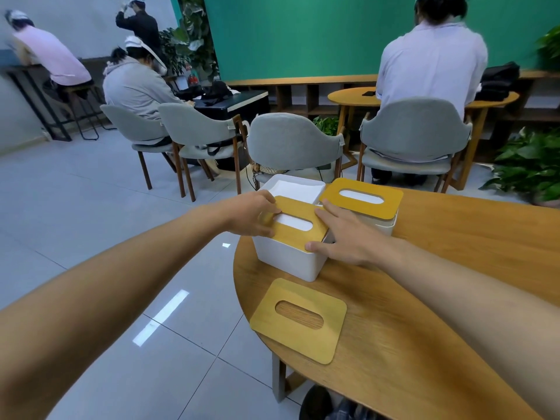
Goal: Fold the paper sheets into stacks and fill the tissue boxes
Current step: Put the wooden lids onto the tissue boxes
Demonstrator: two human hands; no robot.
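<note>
Head view: left hand (251, 215) pinches yellow slotted lid (298, 240) atop white box (285, 262); right hand (345, 234) touches it, fingers straight

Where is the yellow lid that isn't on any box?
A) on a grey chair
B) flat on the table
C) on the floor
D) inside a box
B: the loose lid lies flat on the wooden table, in front of the white box, where the left hand and right hand are on the box lid.
</note>
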